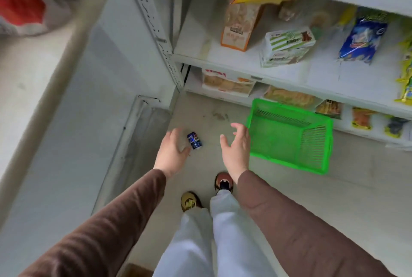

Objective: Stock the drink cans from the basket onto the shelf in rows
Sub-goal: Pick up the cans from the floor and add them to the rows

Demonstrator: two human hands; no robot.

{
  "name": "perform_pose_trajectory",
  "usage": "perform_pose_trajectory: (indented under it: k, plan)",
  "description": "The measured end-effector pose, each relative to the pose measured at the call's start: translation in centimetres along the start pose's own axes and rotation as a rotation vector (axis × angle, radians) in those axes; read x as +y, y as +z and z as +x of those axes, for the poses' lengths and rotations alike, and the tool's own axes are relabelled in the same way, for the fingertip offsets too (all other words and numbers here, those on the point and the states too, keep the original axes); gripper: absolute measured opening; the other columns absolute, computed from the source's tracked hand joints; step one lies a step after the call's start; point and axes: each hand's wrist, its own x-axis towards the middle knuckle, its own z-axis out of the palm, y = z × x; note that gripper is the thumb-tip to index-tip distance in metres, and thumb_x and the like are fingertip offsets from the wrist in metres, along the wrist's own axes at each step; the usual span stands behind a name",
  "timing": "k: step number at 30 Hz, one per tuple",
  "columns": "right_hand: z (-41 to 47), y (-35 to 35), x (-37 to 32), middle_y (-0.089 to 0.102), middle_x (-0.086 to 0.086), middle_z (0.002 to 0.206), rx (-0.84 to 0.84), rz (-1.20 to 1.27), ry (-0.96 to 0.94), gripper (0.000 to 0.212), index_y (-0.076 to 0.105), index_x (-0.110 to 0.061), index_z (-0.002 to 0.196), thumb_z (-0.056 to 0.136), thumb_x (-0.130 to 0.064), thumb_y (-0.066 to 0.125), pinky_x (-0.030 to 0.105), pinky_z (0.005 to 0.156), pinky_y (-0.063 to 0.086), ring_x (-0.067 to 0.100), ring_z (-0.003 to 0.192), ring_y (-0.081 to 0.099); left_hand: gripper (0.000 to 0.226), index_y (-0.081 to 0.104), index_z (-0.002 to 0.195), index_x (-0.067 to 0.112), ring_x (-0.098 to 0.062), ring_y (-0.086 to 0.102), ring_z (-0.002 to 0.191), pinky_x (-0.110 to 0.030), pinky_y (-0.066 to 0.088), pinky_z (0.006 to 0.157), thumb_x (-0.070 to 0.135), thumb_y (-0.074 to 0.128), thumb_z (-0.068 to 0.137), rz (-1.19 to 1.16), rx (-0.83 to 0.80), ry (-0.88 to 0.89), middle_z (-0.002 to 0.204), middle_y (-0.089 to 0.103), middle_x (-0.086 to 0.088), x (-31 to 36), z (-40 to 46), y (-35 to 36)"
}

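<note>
A blue can (194, 140) lies on the floor (367, 198) mid-frame. The left hand (170, 152) and right hand (236, 147) are spread, holding nothing. The green basket (289, 140) sits right of them.

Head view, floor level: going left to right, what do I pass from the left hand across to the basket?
Left hand → blue drink can lying on the floor → right hand → green basket, with no cans visible inside.

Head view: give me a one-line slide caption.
Both open hands, left and right, reach toward a blue can lying beside the empty green basket.
</note>
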Motion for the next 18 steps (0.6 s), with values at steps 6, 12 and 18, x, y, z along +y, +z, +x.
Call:
perform_pose_trajectory:
  k: [6,12,18]
  plan:
    - [3.8,11.7,7.6,0.058,0.014,0.129,-0.244,-0.115,0.15,0.038,0.054,-0.004,0.128,0.093,-0.014,0.065,0.038,0.098,0.039,0.032,0.12,0.05,0.062,0.038,0.145,0.021,-0.026,0.047,0.127,-0.024,0.034,0.1,0.014,0.064,0.089,-0.017,-0.069,-0.146,0.145,0.043,-0.008,-9.3,6.2,6.7]
    - [9.0,23.2,17.2,0.058,0.014,0.127,-0.454,-0.174,0.269,0.032,0.053,-0.006,0.13,0.103,-0.024,0.051,0.036,0.093,0.043,0.031,0.117,0.052,0.06,0.037,0.145,0.02,-0.024,0.045,0.129,-0.033,0.038,0.107,0.017,0.062,0.09,0.033,-0.11,-0.24,0.143,0.044,-0.006,-18.9,13.5,14.9]
    - [12.1,32.7,25.9,0.053,0.016,0.137,-0.66,-0.355,0.243,0.041,0.046,-0.009,0.141,0.107,-0.032,0.043,0.039,0.102,0.043,0.031,0.126,0.049,0.061,0.037,0.145,0.017,-0.023,0.044,0.129,-0.031,0.036,0.107,0.017,0.063,0.09,0.087,-0.182,-0.247,0.14,0.045,-0.005,-27.1,19.6,22.7]
